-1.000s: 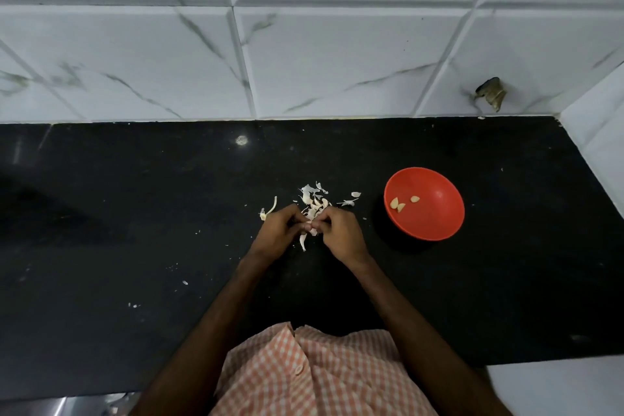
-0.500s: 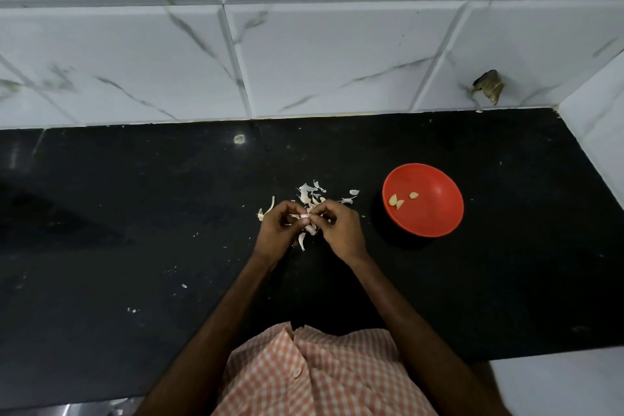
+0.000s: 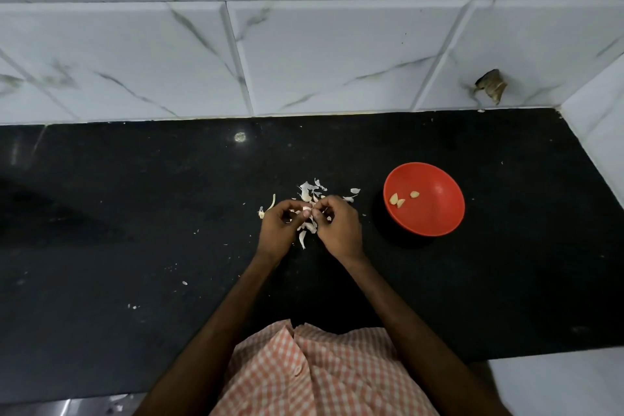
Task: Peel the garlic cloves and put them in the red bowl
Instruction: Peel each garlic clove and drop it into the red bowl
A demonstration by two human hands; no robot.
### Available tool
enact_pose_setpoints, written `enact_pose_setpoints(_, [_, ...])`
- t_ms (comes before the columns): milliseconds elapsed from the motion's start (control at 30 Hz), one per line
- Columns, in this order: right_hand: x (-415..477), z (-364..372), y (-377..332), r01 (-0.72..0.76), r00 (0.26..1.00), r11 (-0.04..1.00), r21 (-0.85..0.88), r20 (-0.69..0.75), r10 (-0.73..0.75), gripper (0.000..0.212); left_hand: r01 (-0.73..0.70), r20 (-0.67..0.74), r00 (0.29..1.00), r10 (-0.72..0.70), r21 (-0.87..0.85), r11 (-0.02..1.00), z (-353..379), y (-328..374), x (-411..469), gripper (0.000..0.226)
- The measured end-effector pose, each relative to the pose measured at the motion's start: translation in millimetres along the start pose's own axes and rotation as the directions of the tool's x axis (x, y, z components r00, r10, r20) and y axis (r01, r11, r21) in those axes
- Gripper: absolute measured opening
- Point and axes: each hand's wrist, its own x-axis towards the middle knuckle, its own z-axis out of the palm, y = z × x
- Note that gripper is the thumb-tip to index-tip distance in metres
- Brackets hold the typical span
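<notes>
My left hand [image 3: 277, 228] and right hand [image 3: 339, 230] pinch a pale garlic clove [image 3: 307, 210]. Papery skins [image 3: 305, 188] litter the black tabletop [image 3: 135, 213] near the round red bowl [image 3: 435, 218].

The black stone counter [image 3: 135, 213] looks polished, the marbled wall tiles [image 3: 337, 54] at 12 o'clock glossy, the red bowl [image 3: 435, 218] at 3 o'clock smooth plastic, the garlic skins [image 3: 305, 187] papery, the checked shirt [image 3: 320, 375] woven cloth.

Most of the garlic clove [image 3: 307, 212] behind fingers [image 3: 326, 203]
</notes>
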Motion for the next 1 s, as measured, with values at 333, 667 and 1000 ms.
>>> enact_pose_setpoints(333, [1.6,-1.2,0.1,-0.256,0.965,0.853,0.455,0.174,0.197,0.017,-0.018,-0.049,0.999,0.023,0.105,0.994,-4.3,-1.2,-1.5,0.013])
enact_pose_setpoints(667, [4.4,-18.2,0.5,0.043,0.997,0.956,-0.289,0.070,-0.024,0.019,-0.039,-0.090,0.995,0.054,0.159,0.987,0.5,7.2,-4.5,0.012])
enact_pose_setpoints(1000, [8.2,-10.6,-6.4,0.032,0.991,0.998,-0.054,0.130,-0.024,0.004,-0.179,-0.010,0.980,0.201,0.409,0.895,-2.4,6.8,-2.1,0.009])
